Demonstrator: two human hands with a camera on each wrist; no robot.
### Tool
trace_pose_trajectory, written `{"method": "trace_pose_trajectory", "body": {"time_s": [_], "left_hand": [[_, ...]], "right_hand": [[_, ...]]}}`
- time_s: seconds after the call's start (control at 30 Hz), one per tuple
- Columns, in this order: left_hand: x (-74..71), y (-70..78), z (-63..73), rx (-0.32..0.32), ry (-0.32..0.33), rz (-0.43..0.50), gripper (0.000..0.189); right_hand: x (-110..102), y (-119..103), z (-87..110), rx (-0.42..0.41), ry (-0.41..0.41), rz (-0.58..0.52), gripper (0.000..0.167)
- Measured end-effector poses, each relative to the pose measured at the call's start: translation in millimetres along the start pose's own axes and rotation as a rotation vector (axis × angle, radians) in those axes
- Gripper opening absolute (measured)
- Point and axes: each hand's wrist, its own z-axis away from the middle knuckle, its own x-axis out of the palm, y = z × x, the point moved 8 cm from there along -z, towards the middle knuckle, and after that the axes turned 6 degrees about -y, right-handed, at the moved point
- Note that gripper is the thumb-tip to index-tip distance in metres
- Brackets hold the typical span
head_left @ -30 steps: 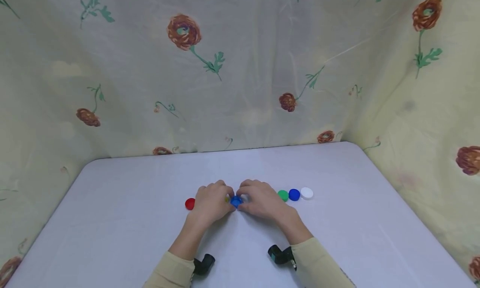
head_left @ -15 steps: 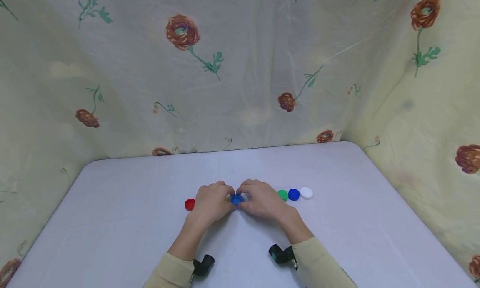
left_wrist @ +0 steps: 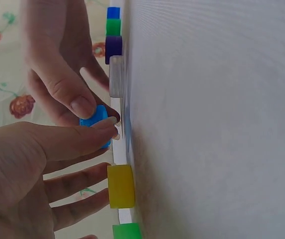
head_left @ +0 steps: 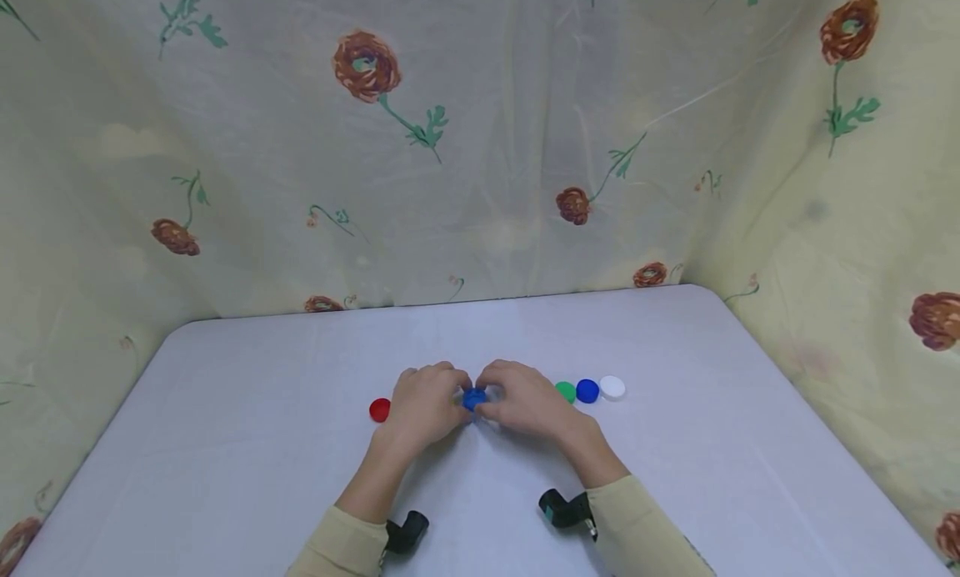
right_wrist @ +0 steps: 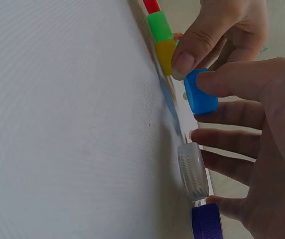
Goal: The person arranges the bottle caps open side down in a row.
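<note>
A light blue bottle cap (head_left: 474, 399) is held between both hands, a little above the table. In the right wrist view, my right hand (head_left: 525, 400) pinches this cap with its thumb on the near face and a finger behind. My left hand (head_left: 423, 402) meets it from the other side, thumb tip at its edge. Under the left fingers, a yellow cap (left_wrist: 121, 186) stands in a row beside a green cap (right_wrist: 159, 26). Below the right fingers sit a clear ridged cap (right_wrist: 192, 171) and a purple cap (right_wrist: 207, 221).
The row goes on with a red cap (head_left: 379, 409) at the left end, and a green cap (head_left: 566, 392), a dark blue cap (head_left: 587, 391) and a white cap (head_left: 612, 388) at the right. A flowered curtain (head_left: 480, 143) hangs behind the white table (head_left: 247, 444).
The light blue cap has shifted very slightly, away from the body and to the right, with the fingertips. The yellow bit beside the left fingers no longer shows in the head view.
</note>
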Motion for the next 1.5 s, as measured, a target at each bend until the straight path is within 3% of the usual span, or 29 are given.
{"method": "trace_pose_trajectory", "body": {"time_s": [0.3, 0.87, 1.07, 1.5], "left_hand": [[-1.3, 1.3, 0.5, -0.003, 0.012, -0.016, 0.028], [-3.6, 2.6, 1.3, -0.016, 0.042, -0.084, 0.023], [-3.3, 1.8, 2.2, -0.016, 0.049, -0.076, 0.022], [-2.7, -2.5, 0.7, -0.025, 0.028, -0.075, 0.016]], "right_hand": [[1, 1, -0.7, 0.014, -0.014, -0.072, 0.018], [-4, 3, 0.6, 0.03, 0.01, -0.116, 0.03], [-6, 1, 1.3, 0.02, 0.038, -0.063, 0.029], [-13, -7, 0.3, -0.119, 0.146, 0.144, 0.017]]}}
